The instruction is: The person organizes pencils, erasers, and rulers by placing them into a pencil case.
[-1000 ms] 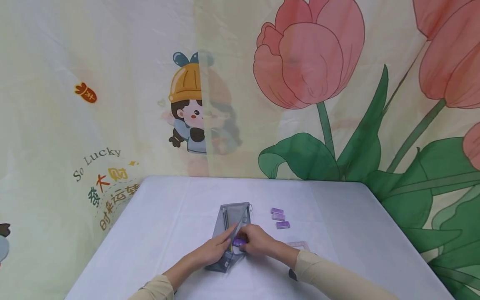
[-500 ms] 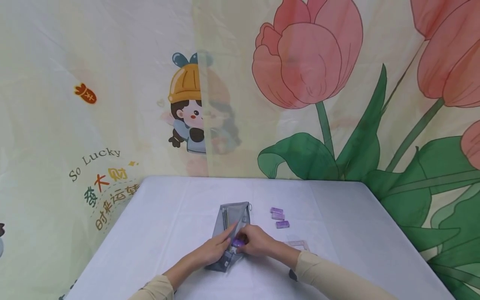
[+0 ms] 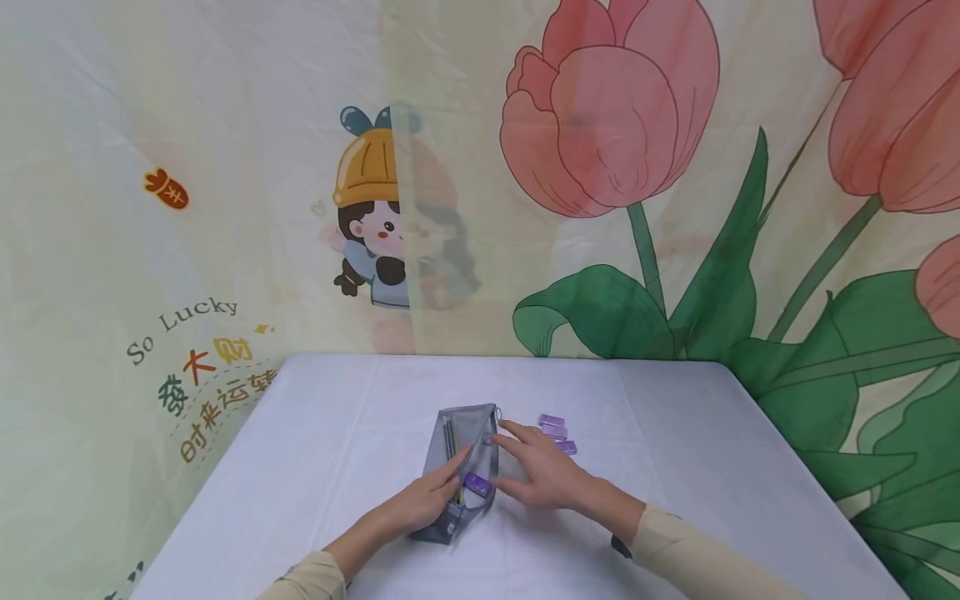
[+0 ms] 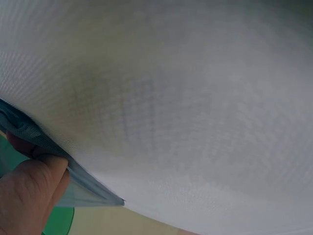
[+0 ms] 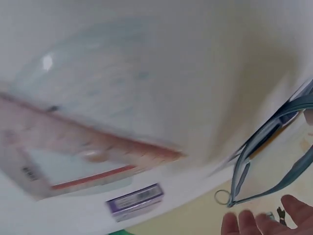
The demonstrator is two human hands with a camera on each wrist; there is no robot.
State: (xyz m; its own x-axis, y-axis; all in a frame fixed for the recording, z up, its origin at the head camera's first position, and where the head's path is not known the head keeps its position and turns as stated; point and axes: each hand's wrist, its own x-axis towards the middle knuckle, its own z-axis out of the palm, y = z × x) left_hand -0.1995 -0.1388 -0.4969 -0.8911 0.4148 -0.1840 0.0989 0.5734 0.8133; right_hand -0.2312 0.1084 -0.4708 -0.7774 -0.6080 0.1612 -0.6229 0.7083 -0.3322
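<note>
A grey see-through pencil case (image 3: 468, 423) lies on the table with its zip side open; slim pencils (image 3: 450, 440) show inside. My left hand (image 3: 426, 502) grips the case's edge, and in the left wrist view the thumb (image 4: 29, 188) pinches the dark fabric. A small purple block (image 3: 477, 484), eraser-like, sits in the case's opening. Beside the right edge of the case is my right hand (image 3: 551, 471), its fingers spread and holding nothing. In the right wrist view its fingertips (image 5: 247, 223) are near the zip's metal ring (image 5: 222, 197).
Several purple blocks (image 3: 552, 421) lie right of the case, one partly behind my right hand. The right wrist view shows a clear set square with a pinkish edge (image 5: 98, 128) and a clear protractor (image 5: 93, 78). A white cloth covers the table (image 3: 337, 417).
My right hand has let go of the purple block, which stays in the pencil case, and has drawn back to the right with its fingers opened. The left hand keeps its place.
</note>
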